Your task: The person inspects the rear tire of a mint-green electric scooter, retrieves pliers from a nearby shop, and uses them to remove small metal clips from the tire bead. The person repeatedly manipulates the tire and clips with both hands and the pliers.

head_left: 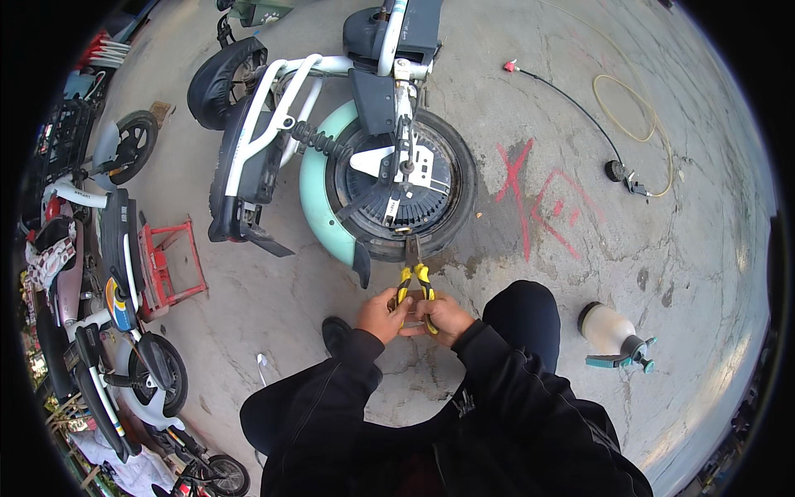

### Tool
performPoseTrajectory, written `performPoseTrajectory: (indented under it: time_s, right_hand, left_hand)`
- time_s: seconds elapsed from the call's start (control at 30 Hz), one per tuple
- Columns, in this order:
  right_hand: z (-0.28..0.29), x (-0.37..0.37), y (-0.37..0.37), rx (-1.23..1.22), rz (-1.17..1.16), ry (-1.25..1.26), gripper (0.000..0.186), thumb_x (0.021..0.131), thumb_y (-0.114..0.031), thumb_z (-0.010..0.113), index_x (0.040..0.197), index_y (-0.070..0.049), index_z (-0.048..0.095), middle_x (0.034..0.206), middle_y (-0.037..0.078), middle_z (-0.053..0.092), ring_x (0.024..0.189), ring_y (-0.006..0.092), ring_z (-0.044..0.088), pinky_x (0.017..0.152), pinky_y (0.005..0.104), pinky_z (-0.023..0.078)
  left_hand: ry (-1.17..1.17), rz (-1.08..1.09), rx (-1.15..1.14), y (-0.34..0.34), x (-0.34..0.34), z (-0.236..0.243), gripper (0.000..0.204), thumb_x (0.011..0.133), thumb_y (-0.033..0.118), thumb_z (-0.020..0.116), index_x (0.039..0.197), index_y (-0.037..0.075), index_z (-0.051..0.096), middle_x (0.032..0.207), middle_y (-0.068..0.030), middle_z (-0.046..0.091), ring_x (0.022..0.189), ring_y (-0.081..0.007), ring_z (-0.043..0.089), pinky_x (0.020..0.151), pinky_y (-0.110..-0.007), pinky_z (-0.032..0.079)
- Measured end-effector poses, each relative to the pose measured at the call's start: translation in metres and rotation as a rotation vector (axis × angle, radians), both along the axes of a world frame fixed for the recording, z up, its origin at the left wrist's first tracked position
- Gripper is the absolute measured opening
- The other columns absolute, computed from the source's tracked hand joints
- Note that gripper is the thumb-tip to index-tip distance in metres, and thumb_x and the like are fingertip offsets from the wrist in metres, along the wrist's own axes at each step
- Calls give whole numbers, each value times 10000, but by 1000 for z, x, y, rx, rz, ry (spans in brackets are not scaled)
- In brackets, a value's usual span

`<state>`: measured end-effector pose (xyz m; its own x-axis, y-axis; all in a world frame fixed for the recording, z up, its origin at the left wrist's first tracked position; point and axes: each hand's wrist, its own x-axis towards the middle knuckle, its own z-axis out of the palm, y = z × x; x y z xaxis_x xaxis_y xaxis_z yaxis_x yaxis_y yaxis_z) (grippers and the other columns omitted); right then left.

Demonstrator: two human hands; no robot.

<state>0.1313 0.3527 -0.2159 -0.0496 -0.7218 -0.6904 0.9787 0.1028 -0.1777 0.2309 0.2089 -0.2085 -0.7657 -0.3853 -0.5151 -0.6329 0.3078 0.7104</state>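
Both hands (383, 316) on yellow-black pliers (424, 282), at a wheel (436, 199), mint-green fender (315, 195)

- Pliers (428, 286) in both hands (448, 319): yellow grips patterned with black; metal dull, dark.
- Sleeves (530, 406) behind hands: black.
- Trousers (522, 319), right of hands: dark navy.
- Wheel (464, 174) just beyond hands: black tyre, black hub.
- Mudguard (314, 195), ahead-left of hands: plain pale mint; flap (361, 265) dark.
- Bike frame (248, 137), farther ahead-left: white tubes.
- Stand (197, 248), well left of hands: red.
- Spray bottle (611, 330), right of hands: milky white, dark base, teal trigger.
- Hose (667, 157), far ahead-right: yellowish.
- Ground (580, 215) around: grey, crack-veined; red painted strokes (519, 199) ahead-right of hands.
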Motion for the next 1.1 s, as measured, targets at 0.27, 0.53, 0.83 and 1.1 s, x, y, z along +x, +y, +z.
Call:
performPoseTrajectory:
  time_s: [0.27, 0.53, 0.83, 1.1]
  right_hand:
    - [-12, -47, 2, 11, 217, 12, 237, 899, -108, 555, 1101, -45, 661, 1064, 83, 703, 991, 256, 686, 885, 432, 544]
    - [-24, -37, 4, -101, 6, -190, 261, 963, -208, 513, 1087, -23, 649, 1070, 116, 703, 969, 278, 666, 965, 489, 514]
    - [-31, -28, -7, -233, 14, -150, 235, 889, -129, 540, 1080, -12, 612, 996, 115, 660, 890, 285, 651, 872, 478, 545]
    - [-17, -43, -1, -16, 23, -153, 232, 866, -148, 554, 1049, -6, 550, 943, 135, 588, 856, 292, 616, 810, 509, 546]
  left_hand:
    - [37, 206, -224, 39, -18, 4, 268, 969, 281, 612, 999, 24, 685, 811, -209, 702, 787, -411, 694, 679, -467, 532]
    - [-86, 19, -482, 36, -35, 3, 287, 956, 272, 596, 862, 13, 677, 851, -248, 695, 827, -457, 672, 729, -537, 526]
    - [-5, 245, -49, 25, -13, 22, 454, 1015, 403, 589, 1010, -32, 717, 818, -185, 722, 808, -345, 722, 702, -433, 532]
    - [-164, 393, -59, 26, 57, 26, 537, 1003, 486, 631, 1051, -38, 738, 829, -126, 738, 771, -196, 697, 748, -314, 524]
